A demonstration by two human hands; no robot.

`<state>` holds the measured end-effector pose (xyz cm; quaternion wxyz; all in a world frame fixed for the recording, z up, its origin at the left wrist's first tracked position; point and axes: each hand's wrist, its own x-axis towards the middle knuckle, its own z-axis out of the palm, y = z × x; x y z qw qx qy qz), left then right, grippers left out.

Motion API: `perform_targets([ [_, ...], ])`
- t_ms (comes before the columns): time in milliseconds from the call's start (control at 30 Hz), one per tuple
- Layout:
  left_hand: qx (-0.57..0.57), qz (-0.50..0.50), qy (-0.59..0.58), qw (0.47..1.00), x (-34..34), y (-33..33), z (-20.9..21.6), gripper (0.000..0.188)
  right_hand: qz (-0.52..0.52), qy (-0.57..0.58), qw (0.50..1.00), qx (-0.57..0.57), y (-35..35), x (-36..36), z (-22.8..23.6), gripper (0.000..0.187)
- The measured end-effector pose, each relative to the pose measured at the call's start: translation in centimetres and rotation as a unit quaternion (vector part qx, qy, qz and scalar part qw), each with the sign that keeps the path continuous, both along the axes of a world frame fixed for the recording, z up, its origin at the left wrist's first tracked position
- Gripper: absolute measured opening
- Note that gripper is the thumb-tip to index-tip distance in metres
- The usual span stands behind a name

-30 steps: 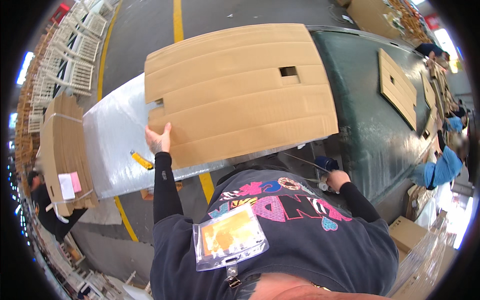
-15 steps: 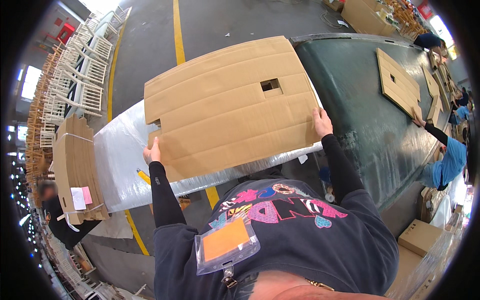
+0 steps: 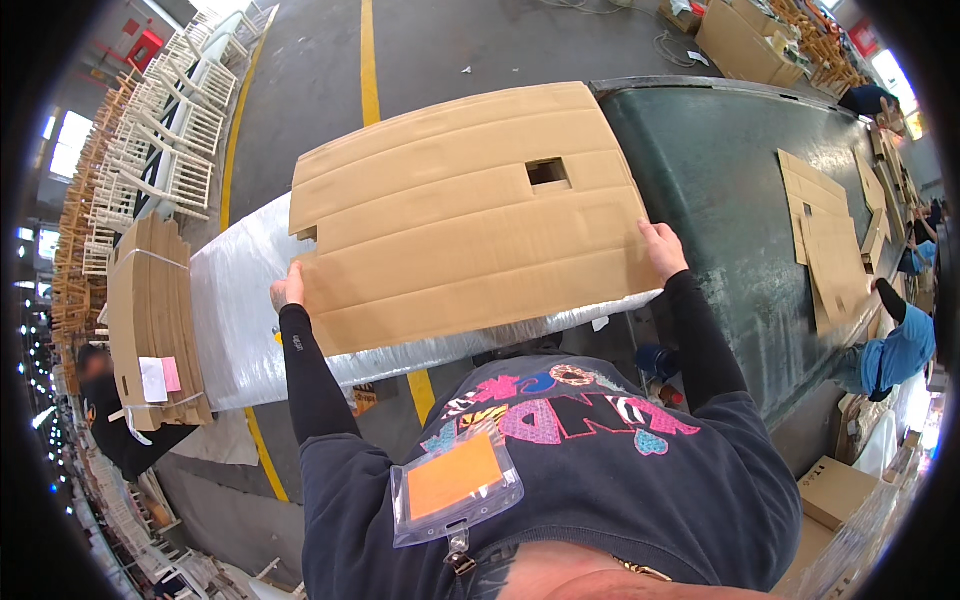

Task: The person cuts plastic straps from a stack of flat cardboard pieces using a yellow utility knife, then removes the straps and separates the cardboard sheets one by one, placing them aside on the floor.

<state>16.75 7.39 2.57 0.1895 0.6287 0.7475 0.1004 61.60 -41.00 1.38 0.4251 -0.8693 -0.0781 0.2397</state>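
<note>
A large flat cardboard sheet (image 3: 440, 230) with creased panels lies across a table wrapped in clear plastic film (image 3: 235, 265). It has a square cut-out near its far right part and a notch on its left edge. My left hand (image 3: 289, 286) grips the sheet's near left edge, thumb on top. On the right edge, my right hand (image 3: 662, 250) holds it likewise, thumb uppermost. The fingers under the sheet are partly hidden. A small yellow object, mostly hidden, lies by my left wrist.
A strapped cardboard bundle (image 3: 155, 310) stands on the table's left end. To the right is a dark green table (image 3: 720, 190) bearing more cardboard pieces (image 3: 830, 230), with a blue-sleeved co-worker (image 3: 895, 340) beside it. White chairs (image 3: 180, 140) line the far left. Boxes (image 3: 840, 490) sit lower right.
Both hands still grip the sheet; they sit slightly farther apart, the left one farther left. On the green table, the co-worker's cardboard has shifted, with one piece now overlapping another.
</note>
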Motion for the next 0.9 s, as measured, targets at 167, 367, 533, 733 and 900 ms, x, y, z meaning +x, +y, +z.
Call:
perform_targets([
  [167, 0.012, 0.002, -0.009, 1.000, -1.3, 0.5, 0.6, 0.083, -0.015, -0.043, 0.999, 0.004, 0.0, 1.9, 0.0, 0.063],
  [367, 0.039, 0.006, -0.123, 0.992, -2.5, 0.1, 0.7, 0.077, 0.033, -0.005, 0.996, 0.084, 0.6, 2.5, 1.6, 0.046],
  [533, 0.170, -0.104, -0.449, 0.871, -1.9, -1.5, 3.2, 0.045, 0.017, -0.078, 0.959, 0.273, -0.4, 1.7, 3.5, 0.034],
  [733, 0.166, -0.229, -0.500, 0.819, -4.4, -1.9, 2.6, 0.032, 0.098, -0.110, 0.917, 0.370, 0.3, 1.9, 0.4, 0.042],
  [900, 0.119, -0.150, -0.609, 0.770, -3.2, -4.7, -1.4, 0.041, 0.056, -0.049, 0.907, 0.414, 0.7, -0.3, -2.1, 0.049],
])
